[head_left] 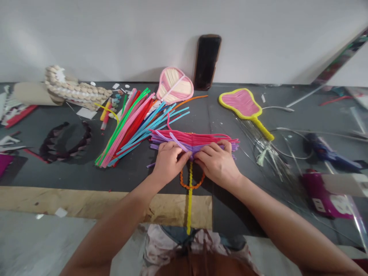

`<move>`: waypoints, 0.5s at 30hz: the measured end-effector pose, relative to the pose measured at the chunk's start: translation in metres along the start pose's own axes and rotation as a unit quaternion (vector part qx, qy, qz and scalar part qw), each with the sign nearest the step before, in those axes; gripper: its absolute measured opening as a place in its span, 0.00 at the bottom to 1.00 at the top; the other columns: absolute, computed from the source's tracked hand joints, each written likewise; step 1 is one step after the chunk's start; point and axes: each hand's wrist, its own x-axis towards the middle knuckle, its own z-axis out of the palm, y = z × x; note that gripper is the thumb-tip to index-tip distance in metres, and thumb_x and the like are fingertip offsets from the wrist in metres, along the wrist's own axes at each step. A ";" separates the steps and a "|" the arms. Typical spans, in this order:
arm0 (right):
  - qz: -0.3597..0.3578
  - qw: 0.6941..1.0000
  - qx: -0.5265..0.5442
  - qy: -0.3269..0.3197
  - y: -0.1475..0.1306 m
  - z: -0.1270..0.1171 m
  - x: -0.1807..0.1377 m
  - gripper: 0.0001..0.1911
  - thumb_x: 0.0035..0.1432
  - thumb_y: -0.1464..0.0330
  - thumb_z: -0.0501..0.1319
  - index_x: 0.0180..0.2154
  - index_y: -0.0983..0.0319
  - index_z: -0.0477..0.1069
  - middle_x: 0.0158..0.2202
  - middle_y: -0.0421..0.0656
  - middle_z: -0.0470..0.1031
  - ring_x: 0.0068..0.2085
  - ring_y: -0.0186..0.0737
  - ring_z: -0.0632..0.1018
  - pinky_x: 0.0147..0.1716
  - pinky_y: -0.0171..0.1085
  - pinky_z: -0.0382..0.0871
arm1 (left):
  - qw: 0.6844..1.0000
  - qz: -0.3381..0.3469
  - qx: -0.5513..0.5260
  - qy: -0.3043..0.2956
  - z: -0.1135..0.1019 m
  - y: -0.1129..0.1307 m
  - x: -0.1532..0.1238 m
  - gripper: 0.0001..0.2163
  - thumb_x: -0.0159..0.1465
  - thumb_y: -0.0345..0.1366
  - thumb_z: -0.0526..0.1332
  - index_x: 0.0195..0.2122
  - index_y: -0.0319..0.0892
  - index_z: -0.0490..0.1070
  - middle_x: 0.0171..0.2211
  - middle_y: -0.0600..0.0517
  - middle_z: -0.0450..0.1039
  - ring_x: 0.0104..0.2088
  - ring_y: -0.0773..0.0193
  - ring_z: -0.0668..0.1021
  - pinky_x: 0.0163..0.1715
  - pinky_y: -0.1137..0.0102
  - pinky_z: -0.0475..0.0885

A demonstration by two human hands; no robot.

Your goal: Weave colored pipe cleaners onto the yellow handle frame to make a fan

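A flat row of pink and purple pipe cleaners (198, 139) lies across the dark table (86, 172) in front of me. My left hand (168, 161) presses on its left half, fingers pinched at a purple strand near the middle. Pressing down the right half, my right hand (217, 161) has its fingers curled over the strands. Below the hands an orange twisted loop (191, 184) sits on a yellow twisted stem (189, 207) that runs toward me.
A pile of loose coloured pipe cleaners (135, 122) lies to the left, beside a dark headband (66, 143). Two finished fans (174, 85) (243, 103) and a phone (207, 61) stand at the back wall. A glue gun (327, 151) and wires lie to the right.
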 end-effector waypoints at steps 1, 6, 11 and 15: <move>-0.003 1.000 -0.006 0.001 0.000 -0.001 0.000 0.10 0.65 0.68 0.57 0.32 0.60 0.75 0.30 0.40 0.78 0.36 0.39 0.70 0.47 0.45 0.50 | 1.000 0.005 -0.003 0.001 -0.001 0.000 0.000 0.13 0.66 0.42 0.59 0.28 0.42 0.75 0.32 0.49 0.78 0.39 0.57 0.77 0.45 0.60 0.67; -0.012 0.998 -0.053 0.018 0.000 -0.003 0.002 0.12 0.67 0.71 0.54 0.32 0.60 0.73 0.31 0.40 0.77 0.36 0.39 0.70 0.47 0.46 0.48 | 0.999 0.026 -0.030 -0.009 -0.003 0.001 0.000 0.11 0.66 0.42 0.59 0.33 0.43 0.77 0.37 0.49 0.79 0.44 0.56 0.76 0.50 0.59 0.66; -0.016 0.999 -0.044 0.010 0.001 -0.003 0.002 0.11 0.65 0.74 0.54 0.34 0.60 0.74 0.30 0.40 0.77 0.35 0.39 0.70 0.48 0.46 0.48 | 0.999 0.020 -0.042 -0.028 -0.003 0.003 0.000 0.08 0.66 0.39 0.60 0.35 0.45 0.77 0.36 0.51 0.79 0.43 0.59 0.76 0.48 0.61 0.65; -0.008 1.000 -0.018 -0.012 0.001 -0.004 0.001 0.06 0.61 0.71 0.58 0.34 0.61 0.74 0.32 0.41 0.78 0.35 0.39 0.71 0.49 0.46 0.49 | 0.998 0.018 -0.039 -0.043 -0.005 0.004 0.002 0.06 0.65 0.36 0.60 0.34 0.45 0.77 0.35 0.52 0.78 0.42 0.60 0.76 0.47 0.61 0.62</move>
